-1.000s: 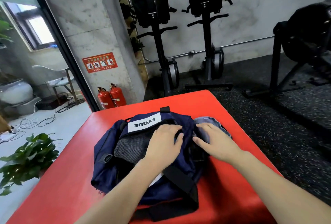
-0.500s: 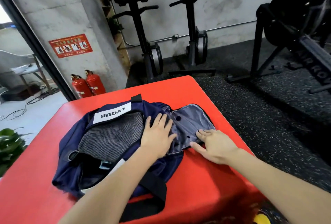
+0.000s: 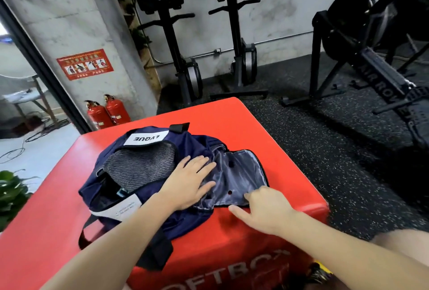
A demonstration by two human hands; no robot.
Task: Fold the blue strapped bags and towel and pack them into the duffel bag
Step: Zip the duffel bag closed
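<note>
A navy duffel bag (image 3: 185, 146) with a white LVQUE label lies open on the red soft box (image 3: 267, 127). A grey striped towel (image 3: 141, 169) fills its main opening. At the bag's right end a grey-lined flap (image 3: 241, 173) is spread flat on the box. My left hand (image 3: 188, 185) rests flat, fingers spread, on the bag where the flap begins. My right hand (image 3: 262, 208) has its fingers curled on the flap's near edge, thumb out on the red surface. A black strap (image 3: 153, 252) hangs off the box's front.
Two red fire extinguishers (image 3: 106, 113) stand by the concrete pillar beyond the box. Black exercise machines (image 3: 236, 62) line the back wall, with a rower (image 3: 383, 81) on the right. A green plant (image 3: 11, 194) sits at the left. Speckled black rubber floor surrounds the box.
The grey-lined flap, bunched under my hands a second ago, now lies spread out to the right. My right hand slid back to its near edge. My view has swung left and down.
</note>
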